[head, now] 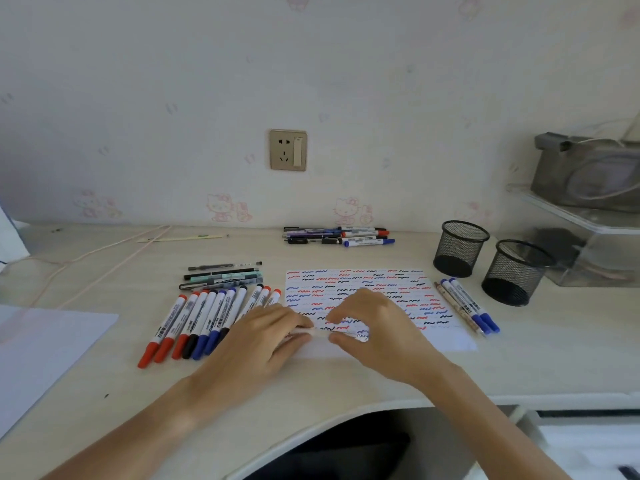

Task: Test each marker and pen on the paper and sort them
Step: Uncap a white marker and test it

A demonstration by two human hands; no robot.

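White pen (320, 333) held level, left hand (263, 336), right hand (377, 329), scribbled paper (374, 289)

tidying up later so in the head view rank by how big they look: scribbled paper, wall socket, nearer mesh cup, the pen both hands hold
1. scribbled paper
2. nearer mesh cup
3. wall socket
4. pen, mostly hidden by the left hand and right hand, so its rank is unsure
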